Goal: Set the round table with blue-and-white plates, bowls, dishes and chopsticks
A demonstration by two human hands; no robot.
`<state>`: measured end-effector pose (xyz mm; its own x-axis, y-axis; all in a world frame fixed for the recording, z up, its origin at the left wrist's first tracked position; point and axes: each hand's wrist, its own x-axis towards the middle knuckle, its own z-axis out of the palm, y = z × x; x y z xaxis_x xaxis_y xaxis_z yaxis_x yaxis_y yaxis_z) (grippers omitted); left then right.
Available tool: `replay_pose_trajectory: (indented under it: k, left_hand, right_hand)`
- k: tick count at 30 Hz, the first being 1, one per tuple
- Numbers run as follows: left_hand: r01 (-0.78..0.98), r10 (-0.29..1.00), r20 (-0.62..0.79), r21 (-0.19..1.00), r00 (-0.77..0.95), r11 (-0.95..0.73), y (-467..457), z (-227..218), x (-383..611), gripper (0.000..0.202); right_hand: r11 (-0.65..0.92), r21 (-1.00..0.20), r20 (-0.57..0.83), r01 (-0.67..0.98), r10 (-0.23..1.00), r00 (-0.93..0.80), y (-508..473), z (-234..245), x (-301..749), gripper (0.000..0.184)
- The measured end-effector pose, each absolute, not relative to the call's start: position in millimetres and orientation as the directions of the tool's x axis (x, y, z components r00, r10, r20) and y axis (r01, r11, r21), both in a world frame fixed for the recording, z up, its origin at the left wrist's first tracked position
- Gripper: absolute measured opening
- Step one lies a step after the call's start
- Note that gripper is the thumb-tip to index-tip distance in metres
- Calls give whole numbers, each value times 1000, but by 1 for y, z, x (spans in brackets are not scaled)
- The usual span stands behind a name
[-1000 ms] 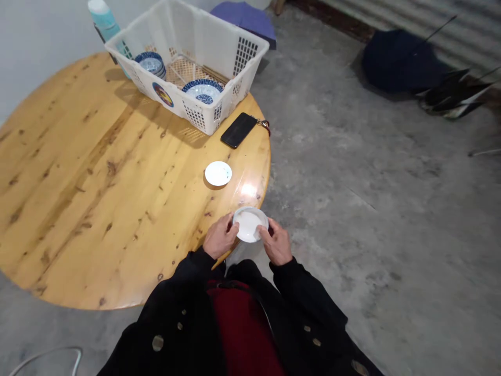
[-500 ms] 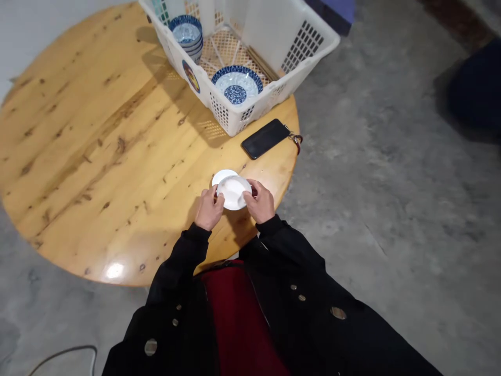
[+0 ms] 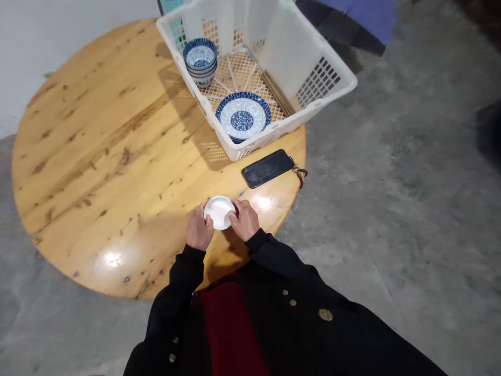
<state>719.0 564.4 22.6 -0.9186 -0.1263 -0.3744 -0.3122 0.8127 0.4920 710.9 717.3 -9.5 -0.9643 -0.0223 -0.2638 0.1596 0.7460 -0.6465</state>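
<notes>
1. Gripping small white dish at opposite sides with 2 hands: left hand on left rim, right hand on right rim.
2. Pressing thumbs over inner edge; curling fingers around outside, mostly hidden.
3. Holding dish over near part of round wooden counter; can't quite tell if touching surface, underside hidden.
4. See black phone, flat beyond dish to the right, with strap at counter edge.
5. See white basket farther back, just beside phone.
6. Inside basket, note stacked blue-and-white bowls, patterned plate at near corner, thin brown sticks along right wall.
7. Note purple fabric behind basket, blurred.
</notes>
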Motion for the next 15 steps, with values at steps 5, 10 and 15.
replay_pose_trajectory:
  k: [5, 10, 15]
  left_hand:
    - [-349, -160, -407, 448, -899, 823, 570, 22, 719, 47]
    - [-365, -174, -422, 428, -890, 827, 569, 14, 719, 47]
    - [-336, -155, -413, 412, -897, 847, 566, 10, 720, 48]
  right_hand:
    - [759, -629, -288, 170, -24, -957, 720, -13, 710, 44]
    - [748, -645, -257, 157, -19, -966, 719, -21, 712, 45]
    - [780, -604, -280, 164, -15, -960, 717, -21, 712, 46]
